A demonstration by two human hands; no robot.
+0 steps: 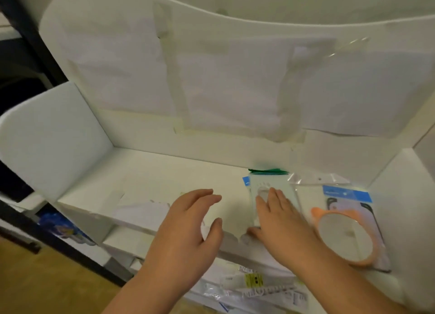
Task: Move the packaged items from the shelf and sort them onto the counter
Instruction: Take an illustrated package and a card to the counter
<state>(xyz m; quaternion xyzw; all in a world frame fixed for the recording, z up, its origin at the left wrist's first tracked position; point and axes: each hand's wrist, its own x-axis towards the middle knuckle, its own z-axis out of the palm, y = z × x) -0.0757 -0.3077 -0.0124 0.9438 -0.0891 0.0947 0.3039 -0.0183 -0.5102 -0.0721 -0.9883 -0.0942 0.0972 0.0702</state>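
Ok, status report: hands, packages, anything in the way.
Left hand open, hovering above white shelf. Right hand flat on pale green flat package. Orange round-framed mirror package beside it, right. Nothing blocking.

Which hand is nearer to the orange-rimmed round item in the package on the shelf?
Right. The right hand rests flat on the pale green package just left of the orange-rimmed item; the left hand hovers farther left, fingers open.

Right hand (pixel 280 217) lying on pale flat clear-wrapped packet (pixel 273 196) on white shelf (pixel 146 172), round orange-rimmed packaged mirror (pixel 346 236) sitting right of it, left hand (pixel 188 224) hovering left, clear plastic packets (pixel 254 285) lying below shelf front.
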